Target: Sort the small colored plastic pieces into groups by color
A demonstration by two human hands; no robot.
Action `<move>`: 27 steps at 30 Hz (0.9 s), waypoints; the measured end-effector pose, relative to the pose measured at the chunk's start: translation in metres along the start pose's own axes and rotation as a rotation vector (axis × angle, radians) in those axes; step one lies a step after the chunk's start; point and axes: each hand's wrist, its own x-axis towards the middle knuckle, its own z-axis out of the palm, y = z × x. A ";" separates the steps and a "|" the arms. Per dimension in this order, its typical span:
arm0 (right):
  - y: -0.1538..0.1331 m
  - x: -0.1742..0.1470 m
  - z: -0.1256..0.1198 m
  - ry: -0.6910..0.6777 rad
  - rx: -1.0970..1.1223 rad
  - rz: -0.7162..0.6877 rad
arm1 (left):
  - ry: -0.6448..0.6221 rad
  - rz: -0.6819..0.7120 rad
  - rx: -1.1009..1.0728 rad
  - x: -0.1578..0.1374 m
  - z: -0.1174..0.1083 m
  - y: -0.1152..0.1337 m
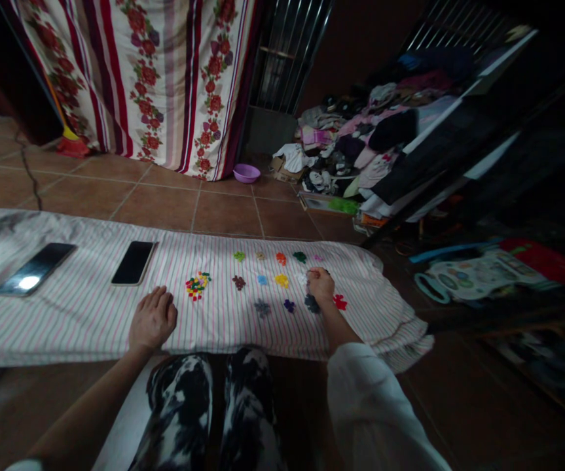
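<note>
My left hand rests on the striped cloth, fingers slightly bent, holding nothing visible. To its right lies a mixed pile of small coloured pieces. My right hand is pinched over a small group of white pieces; whatever its fingertips hold is too small to make out. Around it are single-colour groups: yellow pieces, dark green pieces, dark grey pieces and red pieces, the last beside my wrist. Further left are blue pieces and brown pieces.
Two phones, a nearer one and a larger one, lie on the cloth at left. Beyond the cloth are a tiled floor, a purple basin, a floral curtain and a heap of clothes.
</note>
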 end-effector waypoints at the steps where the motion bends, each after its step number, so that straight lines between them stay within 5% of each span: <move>1: 0.000 0.001 0.001 -0.002 -0.003 -0.003 | -0.004 -0.002 -0.001 0.000 0.000 0.000; 27: -0.005 0.059 0.039 -0.097 0.186 0.053 | -0.028 -0.033 -0.036 0.000 0.000 0.001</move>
